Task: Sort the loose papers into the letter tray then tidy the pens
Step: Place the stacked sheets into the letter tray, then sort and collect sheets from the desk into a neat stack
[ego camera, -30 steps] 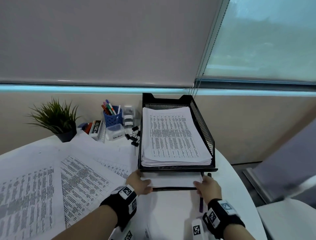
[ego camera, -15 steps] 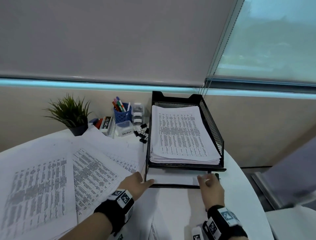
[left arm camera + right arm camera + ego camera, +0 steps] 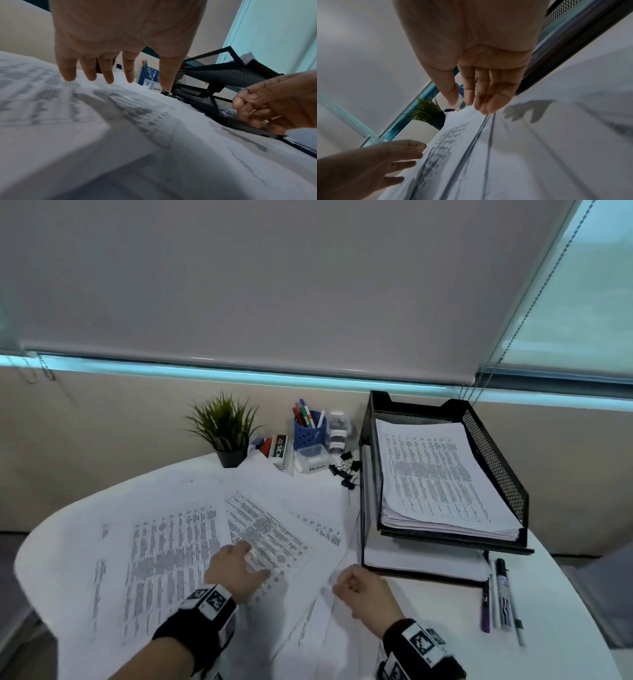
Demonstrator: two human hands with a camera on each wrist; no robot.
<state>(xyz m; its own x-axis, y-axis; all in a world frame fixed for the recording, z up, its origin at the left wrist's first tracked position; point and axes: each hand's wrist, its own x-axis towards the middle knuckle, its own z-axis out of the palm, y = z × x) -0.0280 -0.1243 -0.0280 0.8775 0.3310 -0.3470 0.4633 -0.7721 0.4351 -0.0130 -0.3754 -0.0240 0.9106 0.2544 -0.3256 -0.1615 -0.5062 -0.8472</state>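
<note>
White loose papers [image 3: 178, 546] spread across worktop [image 3: 428, 618], left of letter tray [image 3: 493, 446]. Now off tray front: left hand [image 3: 236, 571] flat on sheets, right hand [image 3: 364, 589] loosely curled, empty. Next batch likely.

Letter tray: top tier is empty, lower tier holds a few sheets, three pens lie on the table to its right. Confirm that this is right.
Not right on one count. The head view shows the top tier of the letter tray holding a thick stack of printed papers, not empty. The rest stands: the lower tier holds a few sheets, and the pens lie on the table to its right.
</note>
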